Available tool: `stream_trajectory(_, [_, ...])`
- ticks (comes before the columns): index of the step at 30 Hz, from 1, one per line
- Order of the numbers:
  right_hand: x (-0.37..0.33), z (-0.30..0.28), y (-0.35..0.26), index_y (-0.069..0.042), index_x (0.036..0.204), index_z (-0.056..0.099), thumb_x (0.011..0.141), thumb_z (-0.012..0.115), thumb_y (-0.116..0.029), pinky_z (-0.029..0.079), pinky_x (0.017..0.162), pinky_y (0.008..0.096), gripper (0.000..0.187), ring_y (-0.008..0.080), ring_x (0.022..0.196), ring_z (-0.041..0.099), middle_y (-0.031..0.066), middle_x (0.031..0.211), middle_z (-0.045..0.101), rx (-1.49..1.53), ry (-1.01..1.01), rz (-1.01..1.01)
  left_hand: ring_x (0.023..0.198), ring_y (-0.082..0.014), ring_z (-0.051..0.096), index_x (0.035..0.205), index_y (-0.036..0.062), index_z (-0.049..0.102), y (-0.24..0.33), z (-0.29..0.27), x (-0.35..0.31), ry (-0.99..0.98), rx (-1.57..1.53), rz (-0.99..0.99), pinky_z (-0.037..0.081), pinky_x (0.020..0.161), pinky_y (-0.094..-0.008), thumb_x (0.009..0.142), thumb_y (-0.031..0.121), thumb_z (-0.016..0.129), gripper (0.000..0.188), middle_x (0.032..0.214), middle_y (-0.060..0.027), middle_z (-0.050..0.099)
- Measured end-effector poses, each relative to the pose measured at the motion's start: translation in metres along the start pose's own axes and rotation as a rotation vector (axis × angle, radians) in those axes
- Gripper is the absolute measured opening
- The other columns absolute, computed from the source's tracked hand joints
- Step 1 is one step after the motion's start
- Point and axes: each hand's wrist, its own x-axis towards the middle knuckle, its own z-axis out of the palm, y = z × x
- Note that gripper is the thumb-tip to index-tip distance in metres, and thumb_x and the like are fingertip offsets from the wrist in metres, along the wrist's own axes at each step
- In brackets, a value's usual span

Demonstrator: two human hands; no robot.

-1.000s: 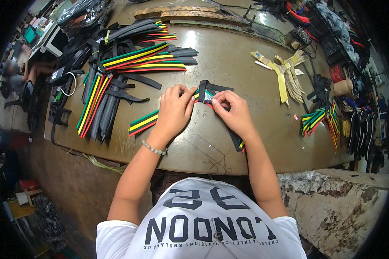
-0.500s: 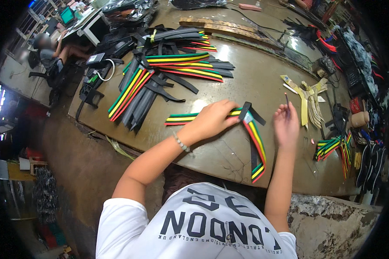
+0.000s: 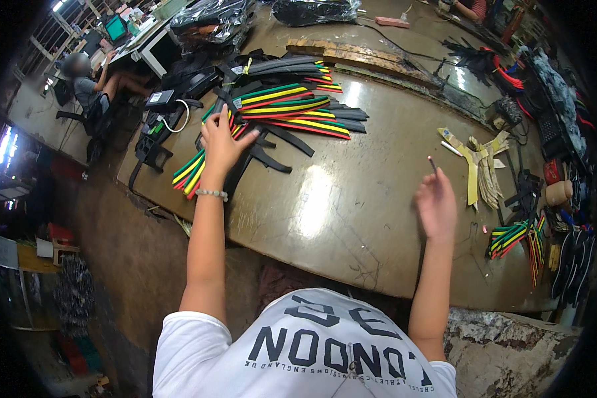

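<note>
My left hand (image 3: 221, 147) is over the left bundle of a pile of striped straps (image 3: 282, 99), its fingers spread and touching the pile. These straps carry green, yellow, red and black bands, and black webbing (image 3: 268, 159) sticks out among them. Whether a single strap lies under my palm is hidden. Raised above the right part of the table, my right hand (image 3: 436, 207) pinches a thin dark pencil-like stick (image 3: 432, 163), which points up. The right hand is slightly blurred.
Yellowish Y-shaped pieces (image 3: 472, 174) lie right of my right hand, with another striped bundle (image 3: 507, 240) nearer me. A wooden bar (image 3: 351, 52) runs along the back of the brown table (image 3: 278, 229). At the far left sits another person (image 3: 89, 86).
My left hand has moved from the table's middle to the pile at the left. The striped strap that lay before me is gone from there. My right hand still holds the stick.
</note>
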Motion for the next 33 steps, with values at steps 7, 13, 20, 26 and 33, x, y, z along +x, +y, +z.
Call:
stream_trajectory(7, [-0.005, 0.011, 0.000, -0.006, 0.090, 0.055, 0.097, 0.056, -0.024, 0.052, 0.060, 0.0248, 0.019, 0.0093, 0.068, 0.059, 0.0046, 0.080, 0.062, -0.329, 0.003, -0.106, 0.109, -0.0377, 0.053, 0.142, 0.0045, 0.036, 0.005, 0.022, 0.012, -0.085, 0.069, -0.002, 0.042, 0.093, -0.0479, 0.063, 0.050, 0.080, 0.101, 0.113, -0.0219, 0.059])
stream_trajectory(13, [-0.007, 0.006, -0.007, -0.007, 0.089, 0.053, 0.098, 0.055, -0.027, 0.050, 0.059, 0.0247, 0.022, 0.0087, 0.066, 0.055, 0.0034, 0.079, 0.059, -0.516, 0.212, -0.357, 0.101, -0.0387, 0.053, 0.139, 0.0024, 0.036, 0.035, 0.042, -0.005, -0.062, -0.146, 0.288, 0.044, 0.086, -0.0459, 0.068, 0.035, 0.078, 0.089, 0.105, -0.0228, 0.056])
stream_trajectory(20, [-0.010, 0.028, 0.006, -0.006, 0.094, 0.049, 0.101, 0.047, -0.024, 0.050, 0.069, 0.0267, 0.019, 0.0114, 0.077, 0.057, 0.0074, 0.091, 0.060, -0.419, 0.046, -0.623, 0.107, -0.0361, 0.048, 0.142, 0.0030, 0.035, 0.098, 0.046, -0.061, -0.103, -0.267, 0.406, 0.040, 0.090, -0.0463, 0.078, 0.039, 0.071, 0.082, 0.117, -0.0208, 0.050])
stream_trajectory(26, [-0.012, 0.061, 0.045, -0.001, 0.104, 0.045, 0.103, 0.041, -0.019, 0.042, 0.098, 0.0363, 0.019, 0.0262, 0.110, 0.056, 0.0178, 0.119, 0.058, -0.962, -0.190, -0.858, 0.113, -0.0374, 0.047, 0.141, 0.0006, 0.038, 0.126, 0.027, -0.080, -0.178, -0.295, 0.496, 0.040, 0.094, -0.0462, 0.078, 0.043, 0.071, 0.082, 0.124, -0.0235, 0.046])
stream_trajectory(33, [0.013, 0.068, 0.085, 0.003, 0.105, 0.047, 0.102, 0.039, -0.019, 0.041, 0.094, 0.0447, 0.023, 0.0385, 0.107, 0.056, 0.0242, 0.122, 0.057, -1.177, -0.110, -0.747, 0.126, -0.0404, 0.039, 0.147, 0.0026, 0.027, 0.116, 0.035, -0.076, -0.370, -0.424, 0.466, 0.032, 0.105, -0.0461, 0.079, 0.038, 0.069, 0.088, 0.135, -0.0267, 0.039])
